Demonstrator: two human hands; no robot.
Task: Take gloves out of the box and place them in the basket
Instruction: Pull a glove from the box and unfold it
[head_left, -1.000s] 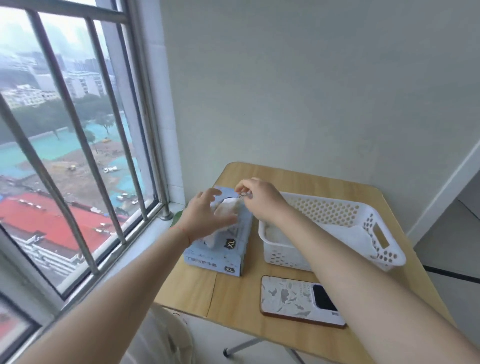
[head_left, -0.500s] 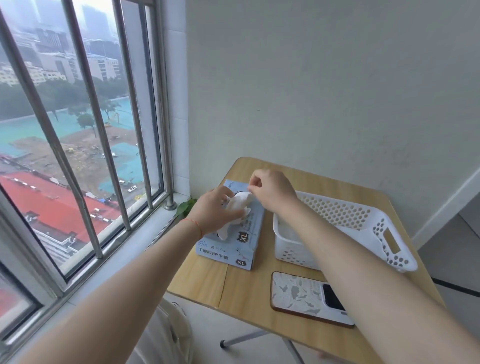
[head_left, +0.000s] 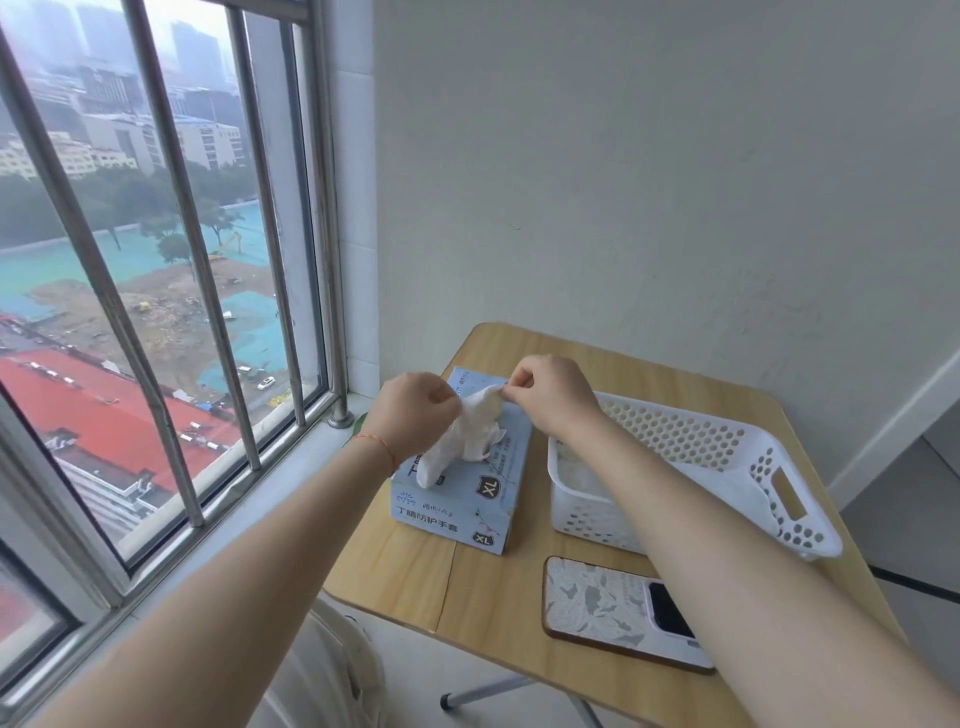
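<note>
Nearest you, a phone in a patterned case lies flat on the wooden table, close to its front edge. Just beyond it to the right stands the white perforated basket, with pale material lying inside against its walls. To the basket's left, beside it, sits the blue glove box, marked XL on its top and front face. Above the box, your left hand is curled closed on one side of a white glove, and your right hand pinches the glove's upper edge between fingertips; the two hands are a little apart with the glove stretched between them. The glove's lower end hangs down to the box top. Beyond the table stand the plain wall and, at left, the barred window.
</note>
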